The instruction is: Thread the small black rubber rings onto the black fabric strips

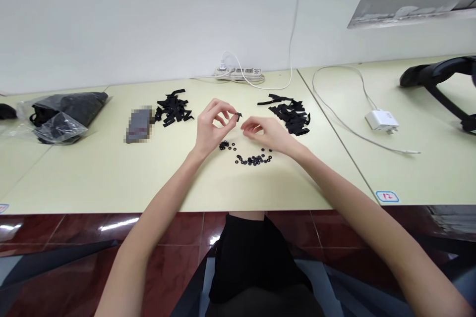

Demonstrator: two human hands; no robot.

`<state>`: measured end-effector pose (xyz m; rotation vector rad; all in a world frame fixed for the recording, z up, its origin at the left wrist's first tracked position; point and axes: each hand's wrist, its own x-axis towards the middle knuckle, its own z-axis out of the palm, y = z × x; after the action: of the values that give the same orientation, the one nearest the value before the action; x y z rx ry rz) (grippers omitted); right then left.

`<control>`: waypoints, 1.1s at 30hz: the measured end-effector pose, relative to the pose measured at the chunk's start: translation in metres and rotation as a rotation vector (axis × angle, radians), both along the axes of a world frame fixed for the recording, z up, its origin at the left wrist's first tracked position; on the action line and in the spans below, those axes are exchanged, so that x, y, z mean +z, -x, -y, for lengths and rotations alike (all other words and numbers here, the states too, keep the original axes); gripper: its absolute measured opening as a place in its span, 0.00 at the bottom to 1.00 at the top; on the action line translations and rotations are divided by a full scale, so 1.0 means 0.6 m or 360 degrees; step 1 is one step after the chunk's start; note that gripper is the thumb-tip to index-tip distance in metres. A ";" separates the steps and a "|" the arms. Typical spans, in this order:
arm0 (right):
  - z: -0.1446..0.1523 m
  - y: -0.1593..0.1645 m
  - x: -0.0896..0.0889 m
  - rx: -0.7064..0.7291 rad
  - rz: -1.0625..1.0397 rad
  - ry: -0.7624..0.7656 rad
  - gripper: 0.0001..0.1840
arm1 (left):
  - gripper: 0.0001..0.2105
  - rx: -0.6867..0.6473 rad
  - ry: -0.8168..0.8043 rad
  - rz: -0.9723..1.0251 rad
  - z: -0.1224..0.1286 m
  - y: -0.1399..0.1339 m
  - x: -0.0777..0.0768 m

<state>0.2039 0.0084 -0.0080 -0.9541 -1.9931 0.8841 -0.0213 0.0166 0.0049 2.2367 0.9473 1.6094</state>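
My left hand (215, 126) is raised over the pale table, thumb and forefinger pinched on a small black strip (239, 117). Just to its right is my right hand (268, 133), with its fingers bent and slightly apart, and nothing visible held in it. Under the hands lie small black rings, one cluster (224, 145) by my left wrist and a wider row (255, 160) nearer the front edge. A pile of black strips (174, 109) is to the left of my left hand. Another pile of black strips (293, 115) lies beyond my right hand.
A blurred grey object (140, 124) and a plastic bag with black contents (67, 116) are on the left. Against the wall sits a power strip (238, 74) with a plugged-in cable. To the right are a white charger (382, 121) with its cable and a black strapped item (442, 77).
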 end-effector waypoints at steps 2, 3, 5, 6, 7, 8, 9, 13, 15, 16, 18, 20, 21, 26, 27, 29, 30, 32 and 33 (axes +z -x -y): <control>0.005 0.008 -0.011 0.0138 0.0245 -0.0031 0.05 | 0.05 0.0034 0.0008 -0.0013 -0.001 0.001 -0.001; 0.009 0.013 -0.014 0.0172 0.0320 -0.0062 0.05 | 0.05 0.0044 -0.0001 -0.0034 -0.001 0.001 -0.002; 0.019 0.024 -0.017 0.0194 0.0401 -0.0113 0.05 | 0.04 0.0041 -0.0047 -0.0102 0.000 0.001 -0.004; 0.022 0.029 -0.017 0.0197 0.0420 -0.0127 0.05 | 0.04 0.0025 -0.0073 -0.0147 0.001 0.000 -0.005; 0.025 0.034 -0.018 0.0194 0.0429 -0.0134 0.06 | 0.04 0.0002 -0.0096 -0.0194 0.002 -0.001 -0.006; 0.027 0.038 -0.019 0.0192 0.0431 -0.0135 0.07 | 0.04 -0.0026 -0.0113 -0.0237 0.004 -0.002 -0.007; 0.027 0.041 -0.020 0.0188 0.0430 -0.0131 0.07 | 0.04 -0.0053 -0.0122 -0.0270 0.005 -0.004 -0.008; 0.025 0.046 -0.028 0.0167 0.0428 -0.0103 0.07 | 0.05 -0.0123 -0.0106 -0.0330 0.011 -0.011 -0.010; 0.026 0.047 -0.031 0.0176 0.0426 -0.0113 0.06 | 0.05 -0.0136 -0.0090 -0.0349 0.013 -0.013 -0.010; 0.028 0.048 -0.031 0.0179 0.0424 -0.0130 0.06 | 0.05 -0.0141 -0.0091 -0.0350 0.013 -0.013 -0.011; 0.031 0.049 -0.033 0.0176 0.0413 -0.0172 0.06 | 0.05 -0.0146 -0.0107 -0.0338 0.013 -0.012 -0.012; 0.033 0.051 -0.035 0.0181 0.0382 -0.0177 0.06 | 0.05 -0.0139 -0.0113 -0.0328 0.012 -0.010 -0.014; 0.032 0.051 -0.035 0.0193 0.0352 -0.0154 0.06 | 0.05 -0.0135 -0.0106 -0.0334 0.011 -0.009 -0.015; 0.009 0.035 -0.026 0.0024 0.0061 -0.0011 0.07 | 0.04 -0.0152 -0.0138 -0.0351 0.005 -0.002 -0.016; 0.001 0.029 -0.022 -0.0045 -0.0038 -0.0013 0.06 | 0.04 -0.0155 -0.0162 -0.0341 0.004 -0.002 -0.015; -0.014 0.013 -0.012 -0.0170 -0.0289 -0.0001 0.07 | 0.04 -0.0142 -0.0194 -0.0327 0.004 -0.001 -0.013; -0.020 0.006 -0.007 -0.0219 -0.0409 0.0012 0.08 | 0.03 -0.0129 -0.0202 -0.0325 0.004 -0.001 -0.012; -0.027 -0.006 0.003 -0.0276 -0.0612 0.0034 0.11 | 0.03 -0.0107 -0.0207 -0.0318 0.005 -0.001 -0.010; -0.027 -0.010 0.009 -0.0280 -0.0683 0.0037 0.13 | 0.03 -0.0105 -0.0207 -0.0314 0.006 -0.002 -0.009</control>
<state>0.2097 0.0248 -0.0028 -0.8532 -1.5157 0.9249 -0.0199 0.0129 -0.0003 2.5249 0.8260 1.4830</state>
